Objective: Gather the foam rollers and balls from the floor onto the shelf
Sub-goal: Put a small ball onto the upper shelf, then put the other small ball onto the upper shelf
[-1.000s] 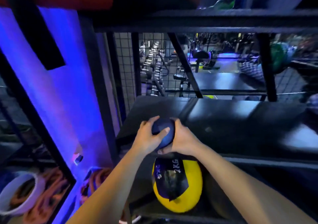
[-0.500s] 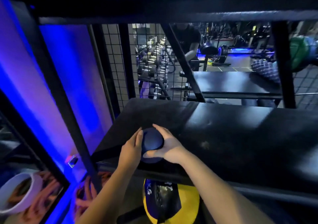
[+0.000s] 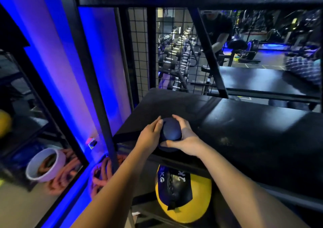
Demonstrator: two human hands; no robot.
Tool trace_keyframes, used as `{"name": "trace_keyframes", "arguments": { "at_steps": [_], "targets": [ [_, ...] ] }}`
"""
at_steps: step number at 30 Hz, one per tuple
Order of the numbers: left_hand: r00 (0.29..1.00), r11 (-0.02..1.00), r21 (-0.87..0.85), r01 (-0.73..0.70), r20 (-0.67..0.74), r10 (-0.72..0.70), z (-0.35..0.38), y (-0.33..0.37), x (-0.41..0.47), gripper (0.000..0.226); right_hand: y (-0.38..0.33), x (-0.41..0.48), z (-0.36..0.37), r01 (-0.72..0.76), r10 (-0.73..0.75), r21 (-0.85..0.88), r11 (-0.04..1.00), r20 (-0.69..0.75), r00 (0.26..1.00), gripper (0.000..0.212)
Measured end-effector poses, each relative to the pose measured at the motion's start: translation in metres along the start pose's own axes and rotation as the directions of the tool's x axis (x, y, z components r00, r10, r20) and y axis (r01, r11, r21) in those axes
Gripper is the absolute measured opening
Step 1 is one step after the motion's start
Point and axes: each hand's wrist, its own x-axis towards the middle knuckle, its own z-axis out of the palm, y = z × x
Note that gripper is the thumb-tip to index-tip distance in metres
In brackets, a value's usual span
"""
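Note:
A small dark blue ball rests on the front left part of the black shelf. My left hand cups its left side and my right hand wraps its right and near side. Both hands touch the ball. On the tier below lies a yellow and black 2 kg medicine ball, partly hidden by the shelf's front edge and my arms.
A black upright post stands just left of the shelf. A wire mesh panel backs the rack. To the lower left are a white bucket and coiled orange ropes. A person and dumbbell racks show beyond the mesh.
The ball went from held above the lower tier to down on the shelf surface. Both hands stay on it, and the view has come closer.

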Motion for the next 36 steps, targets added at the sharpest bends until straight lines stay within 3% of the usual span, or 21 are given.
{"name": "trace_keyframes", "arguments": {
  "at_steps": [2,5,8,10,13,15,18,21,23,25,29,33,36],
  "targets": [
    [1.000,0.998,0.055,0.006,-0.008,-0.005,-0.009,0.010,-0.013,0.050,-0.006,-0.007,0.002,-0.032,0.030,-0.101,0.994,-0.019,0.999,0.129],
    [0.984,0.997,-0.011,-0.081,-0.163,0.078,-0.021,0.011,-0.043,0.041,-0.020,-0.023,0.006,-0.085,0.038,-0.273,0.958,-0.174,0.984,0.133],
    [0.940,0.957,-0.168,-0.236,-0.288,0.182,-0.041,-0.014,-0.080,0.026,-0.037,-0.045,0.024,0.125,-0.255,-0.328,0.936,-0.391,0.884,0.105],
    [0.933,0.953,-0.220,-0.207,-0.338,0.125,-0.061,-0.044,-0.103,0.021,-0.047,-0.054,0.051,0.286,-0.494,-0.456,0.843,-0.444,0.748,0.068],
    [0.919,0.976,-0.180,-0.122,-0.392,0.042,-0.106,-0.109,-0.135,0.019,-0.067,-0.054,0.110,0.322,-0.622,-0.579,0.749,-0.446,0.643,0.030],
    [0.918,0.990,-0.130,-0.052,-0.397,-0.004,-0.146,-0.162,-0.153,0.020,-0.084,-0.049,0.160,0.356,-0.648,-0.583,0.731,-0.430,0.629,0.019],
    [0.905,0.979,-0.153,0.135,-0.383,-0.184,-0.212,-0.250,-0.186,0.021,-0.105,-0.040,0.260,0.448,-0.644,-0.510,0.734,-0.315,0.697,0.016],
    [0.838,0.916,-0.232,0.328,-0.375,-0.395,-0.269,-0.337,-0.225,0.025,-0.113,-0.034,0.378,0.458,-0.540,-0.416,0.786,-0.101,0.835,0.023],
    [0.767,0.837,-0.297,0.460,-0.341,-0.543,-0.301,-0.394,-0.256,0.028,-0.112,-0.035,0.455,0.392,-0.397,-0.409,0.824,0.076,0.915,0.030],
    [0.682,0.745,-0.305,0.593,-0.303,-0.666,-0.327,-0.447,-0.289,0.028,-0.107,-0.039,0.524,0.291,-0.203,-0.425,0.857,0.241,0.949,0.038],
    [0.516,0.544,-0.391,0.743,-0.182,-0.837,-0.351,-0.531,-0.336,0.030,-0.081,-0.053,0.634,0.149,0.122,-0.497,0.855,0.473,0.873,0.052],
    [0.398,0.375,-0.481,0.793,-0.056,-0.916,-0.346,-0.587,-0.355,0.024,-0.040,-0.066,0.711,0.022,0.342,-0.542,0.840,0.562,0.753,0.057],
    [0.343,0.305,-0.469,0.828,-0.005,-0.939,-0.331,-0.641,-0.351,0.023,0.013,-0.057,0.769,-0.059,0.457,-0.574,0.817,0.580,0.675,0.056]
  ]
}}
